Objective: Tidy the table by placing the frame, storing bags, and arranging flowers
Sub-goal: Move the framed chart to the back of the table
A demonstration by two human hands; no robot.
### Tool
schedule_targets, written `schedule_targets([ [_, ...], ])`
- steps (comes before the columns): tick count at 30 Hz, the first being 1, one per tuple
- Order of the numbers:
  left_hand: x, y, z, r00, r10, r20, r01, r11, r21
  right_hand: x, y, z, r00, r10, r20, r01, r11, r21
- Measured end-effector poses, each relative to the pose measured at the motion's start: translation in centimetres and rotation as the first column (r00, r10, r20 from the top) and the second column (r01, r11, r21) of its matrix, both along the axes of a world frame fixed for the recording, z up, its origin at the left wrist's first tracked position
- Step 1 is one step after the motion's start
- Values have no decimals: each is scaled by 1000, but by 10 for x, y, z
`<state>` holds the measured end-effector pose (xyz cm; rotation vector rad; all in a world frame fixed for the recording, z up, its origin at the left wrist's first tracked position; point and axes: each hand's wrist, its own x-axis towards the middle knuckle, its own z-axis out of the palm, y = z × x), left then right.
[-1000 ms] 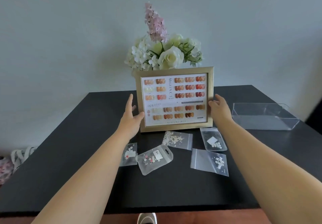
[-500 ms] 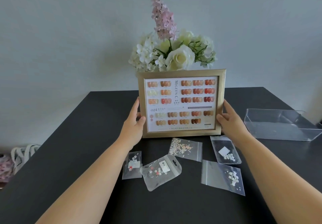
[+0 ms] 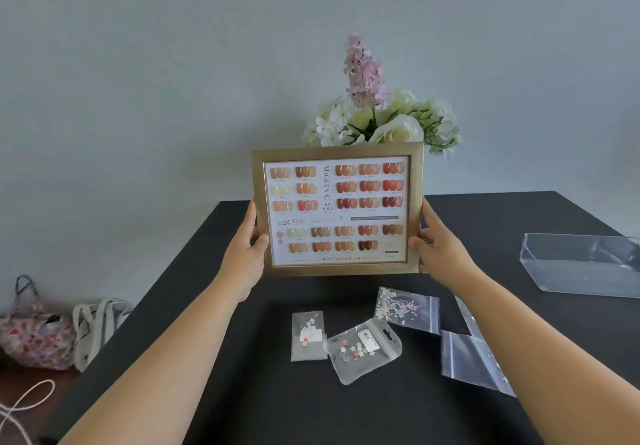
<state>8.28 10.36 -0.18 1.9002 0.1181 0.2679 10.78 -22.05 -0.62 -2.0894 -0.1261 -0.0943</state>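
The frame (image 3: 337, 209) is gold and stands upright, facing the person. It holds a card with rows of small nail colours in orange, red and brown. The frame is over the far middle of the black table (image 3: 194, 323); whether its bottom edge touches the table cannot be told.

The left hand (image 3: 247, 254) grips the frame's left side, with the thumb on the front and the fingers behind. The right hand (image 3: 438, 247) grips the right side the same way. Both arms reach forward from the bottom of the view.

Right behind the frame are the flowers (image 3: 384, 115): white and cream blooms with green leaves and one tall pink stalk. Their lower part is hidden by the frame.

In front of the frame, small clear bags lie flat on the table. One bag (image 3: 308, 335) has little white and pink flower bits. Just beside it lies a bag with a hang hole (image 3: 365, 349), touching it. A third bag (image 3: 408, 309) holds pale shiny bits. Two more bags (image 3: 471, 361) are partly hidden by the right arm.

A clear box (image 3: 581, 264) sits on the right part of the table, well apart from the frame.

Past the table's left edge lie a flowery cloth bag (image 3: 34, 337) and a white tote bag (image 3: 95, 323).
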Motion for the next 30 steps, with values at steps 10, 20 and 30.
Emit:
schedule_targets([
  [10,-25,105,22,976,179,-125,-206,946,-252,10,113,19,982,188,1,-188,980,-59],
  [20,-9,161,15,949,294,-115,-314,916,-251,60,194,19,964,243,-106,-246,969,-9],
  [30,86,174,0,921,376,-98,-388,904,-180,134,210,13,976,160,-144,-152,986,66],
])
